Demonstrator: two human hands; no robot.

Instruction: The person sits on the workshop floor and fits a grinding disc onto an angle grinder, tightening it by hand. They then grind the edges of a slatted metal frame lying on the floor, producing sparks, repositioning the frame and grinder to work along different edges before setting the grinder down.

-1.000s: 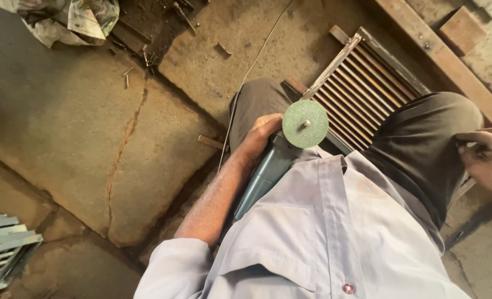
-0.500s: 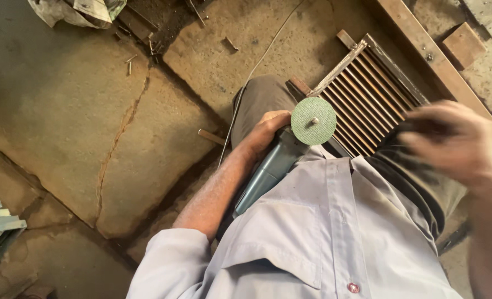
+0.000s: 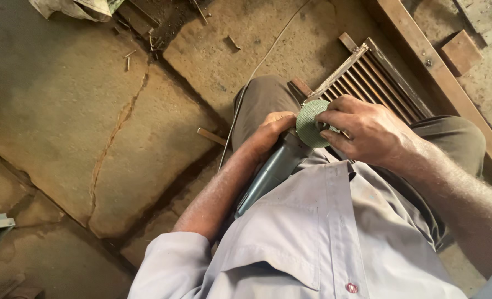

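An angle grinder [image 3: 271,171] with a blue-grey body lies slanted across the person's lap, head end uppermost. Its round green disc [image 3: 310,123] faces up, flat-on to the camera, mounted at the head and partly covered by fingers.

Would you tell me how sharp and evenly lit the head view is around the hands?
Head view: warm, soft light, no glare; right hand and green disc are sharp; left hand on the grinder sits partly shaded; floor corners darken.

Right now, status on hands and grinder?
Left hand grips angle grinder on lap. Right hand fingers on green disc. Nothing obstructing.
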